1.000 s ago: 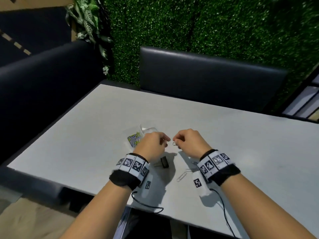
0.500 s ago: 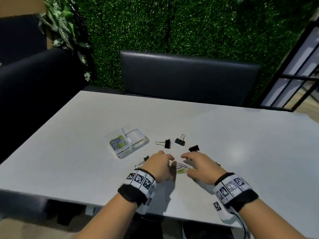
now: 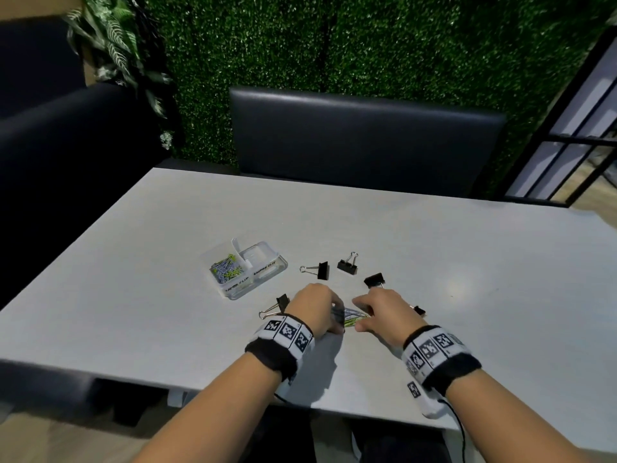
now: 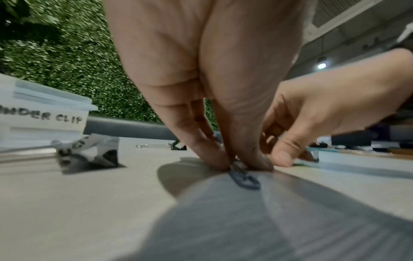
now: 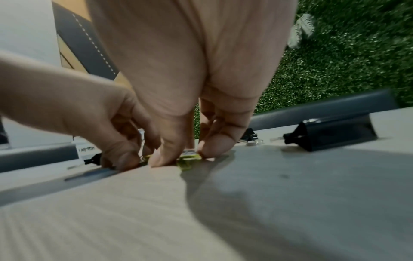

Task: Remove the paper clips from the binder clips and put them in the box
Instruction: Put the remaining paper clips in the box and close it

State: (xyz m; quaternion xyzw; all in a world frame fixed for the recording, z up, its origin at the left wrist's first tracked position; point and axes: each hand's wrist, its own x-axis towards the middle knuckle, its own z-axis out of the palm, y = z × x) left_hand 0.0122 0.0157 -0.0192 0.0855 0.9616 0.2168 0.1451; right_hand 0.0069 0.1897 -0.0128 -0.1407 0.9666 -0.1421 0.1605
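Both hands down on the table (image 3: 434,262), closed in on one small heap of clips (image 3: 354,319) between them. Left hand (image 3: 315,310): fingertips (image 4: 214,159) pinching a dark blue clip (image 4: 243,178) flat against the surface. Right hand (image 3: 384,312): thumb and fingers (image 5: 165,155) pinching at the yellow-green clips (image 5: 185,161) on the same heap. Box (image 3: 247,270) well apart, up and to the left, lid open, one compartment already part full of clips.

Likely trouble, as a judgement: thin wire lying flat on a smooth top, so little edge for a fingertip and an easy slip or skid out of the pinch. Loops apt to hook into one another, so one lift could drag a tangle that sheds on the way to the box. Two hands crowding one heap, so a nudge could scatter it. Whether any binder (image 3: 347,265) here grips clips: cannot tell; several lie loose around the hands.

Clips: coated wire, bent in long rounded loops, light and springy. Binders: black folded metal wedges with bright wire handles. Box: clear hard plastic, divided, hand-lettered. Table: pale, matte, faintly grained.
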